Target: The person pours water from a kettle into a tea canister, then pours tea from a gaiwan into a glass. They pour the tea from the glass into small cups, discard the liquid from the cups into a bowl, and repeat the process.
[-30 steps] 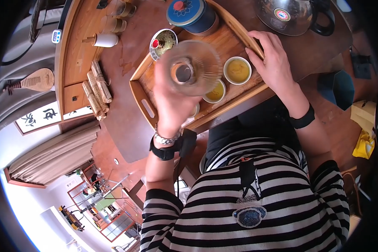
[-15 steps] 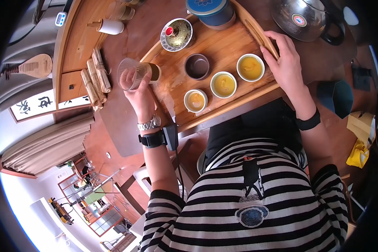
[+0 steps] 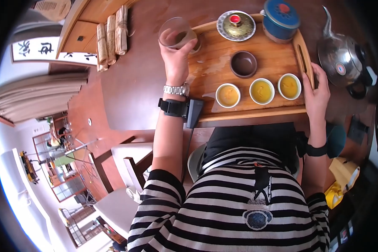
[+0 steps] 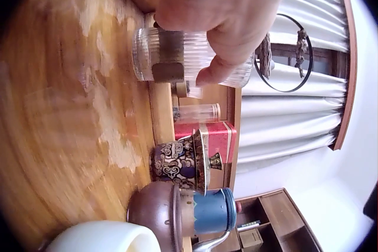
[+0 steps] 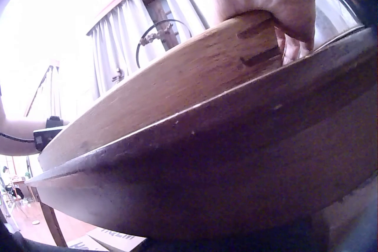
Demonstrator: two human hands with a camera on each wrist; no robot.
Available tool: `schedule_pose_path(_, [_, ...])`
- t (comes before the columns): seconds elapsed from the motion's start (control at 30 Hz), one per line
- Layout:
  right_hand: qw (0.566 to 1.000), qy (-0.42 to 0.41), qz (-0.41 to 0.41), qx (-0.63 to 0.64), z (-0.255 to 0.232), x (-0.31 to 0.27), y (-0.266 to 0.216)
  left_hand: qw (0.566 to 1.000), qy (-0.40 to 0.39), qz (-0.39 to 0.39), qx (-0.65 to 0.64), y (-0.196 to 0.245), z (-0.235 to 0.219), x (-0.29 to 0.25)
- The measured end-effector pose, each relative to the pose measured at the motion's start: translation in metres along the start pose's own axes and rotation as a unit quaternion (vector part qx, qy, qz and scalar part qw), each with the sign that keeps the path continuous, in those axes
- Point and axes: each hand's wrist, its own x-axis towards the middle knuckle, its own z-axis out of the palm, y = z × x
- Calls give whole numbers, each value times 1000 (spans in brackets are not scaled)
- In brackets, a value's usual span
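Head view: left hand around glass pitcher, right hand on tray.

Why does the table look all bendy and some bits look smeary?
Head view: a fisheye lens curves the long wooden tray and darkens the corners. Left wrist view: the tray surface smears with motion blur around the ribbed clear glass cup. Right wrist view: bright window glare washes out the white curtains.

The left hand grips a ribbed glass pitcher at the ten o'clock corner of the wooden tea tray. The right hand holds the tray's three o'clock end, by its handle slot. On the tray, three filled white teacups line the six o'clock edge, a brown cup sits mid-tray, and a gaiwan and blue lidded jar stand at twelve. A steel kettle stands at three o'clock, off the tray.
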Motion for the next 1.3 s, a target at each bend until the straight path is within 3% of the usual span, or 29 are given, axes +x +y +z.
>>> schedule_pose_path(0.3, [999, -13, 29, -11, 1, 0, 1, 1000, -15, -7, -17, 7, 8, -4])
schedule_pose_path(0.4, [999, -13, 36, 0, 1, 1, 3, 997, 50, 39, -42, 8, 9, -9])
schedule_pose_path(0.47, [999, -12, 42, 13, 2, 1, 6, 981, 119, 44, -147, 5, 2, -4])
schedule_pose_path(0.57, [1000, 8, 6, -7, 3, 0, 9, 979, 169, 58, -99, 8, -3, -4])
schedule_pose_path(0.6, [1000, 13, -4, -7, 2, 0, 7, 961, 240, 82, -114, 11, 2, 0])
schedule_pose_path(0.73, [999, 34, -35, -9, 3, -1, 0, 954, 254, 29, -158, 15, -5, -1])
schedule_pose_path(0.9, [994, 42, -69, -76, 0, 0, -7, 955, 204, 26, -215, 17, 0, -4])
schedule_pose_path(1.3, [989, 44, -105, -92, -1, -1, -10, 956, 229, -17, -183, 24, 2, -7])
